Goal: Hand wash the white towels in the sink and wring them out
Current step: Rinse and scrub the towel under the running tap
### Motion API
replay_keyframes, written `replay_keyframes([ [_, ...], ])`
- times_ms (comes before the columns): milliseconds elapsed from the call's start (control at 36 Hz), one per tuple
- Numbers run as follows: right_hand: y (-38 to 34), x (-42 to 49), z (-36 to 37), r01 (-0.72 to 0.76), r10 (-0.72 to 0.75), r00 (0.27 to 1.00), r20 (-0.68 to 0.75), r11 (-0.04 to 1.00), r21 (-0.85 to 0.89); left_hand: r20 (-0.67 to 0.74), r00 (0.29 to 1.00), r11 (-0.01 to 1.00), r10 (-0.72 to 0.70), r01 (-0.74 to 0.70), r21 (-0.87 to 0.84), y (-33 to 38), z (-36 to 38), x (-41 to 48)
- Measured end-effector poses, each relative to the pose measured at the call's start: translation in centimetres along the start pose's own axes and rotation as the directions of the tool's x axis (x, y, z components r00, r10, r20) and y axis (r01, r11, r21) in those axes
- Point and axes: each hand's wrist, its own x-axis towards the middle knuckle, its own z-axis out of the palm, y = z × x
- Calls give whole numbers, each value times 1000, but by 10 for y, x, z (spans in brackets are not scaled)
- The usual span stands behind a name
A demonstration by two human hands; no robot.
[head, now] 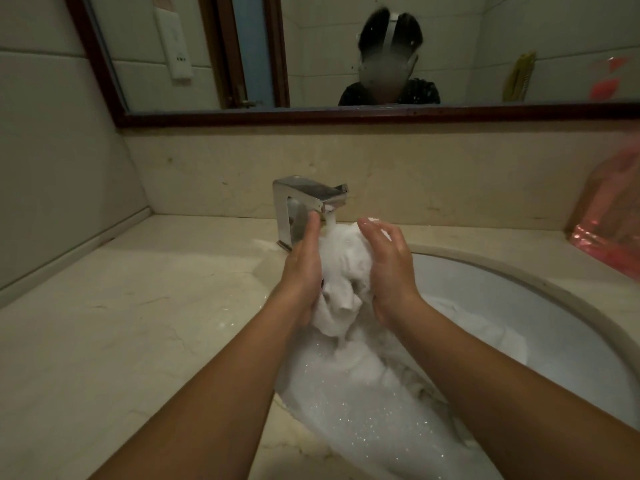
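The left hand (303, 268) and the right hand (388, 268) faced each other above the sink (540, 327), palms pressing a bunched white towel (343, 271) between them. The fingers of both were nearly straight, not curled round the cloth. Water (329, 225) ran from the chrome faucet (304, 197) onto the top of the bundle. The towel's lower end hung down into the basin, where more white cloth lay in sparkling foam (349, 414). A pink plastic bag (609, 220) sat on the marble desk (121, 323) at the right.
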Motion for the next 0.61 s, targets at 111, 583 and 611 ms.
replay_keyframes([
  [111,-1,-6,4,-77,77,996,41,997,1,-67,993,995,93,-91,32,0,2,-1],
  [583,0,-15,15,-123,112,992,-65,971,-204,-146,942,882,302,-218,417,-3,10,-3],
  [611,-1,-14,14,-127,111,990,-92,971,-204,-153,940,882,306,-219,416,-4,10,-2],
])
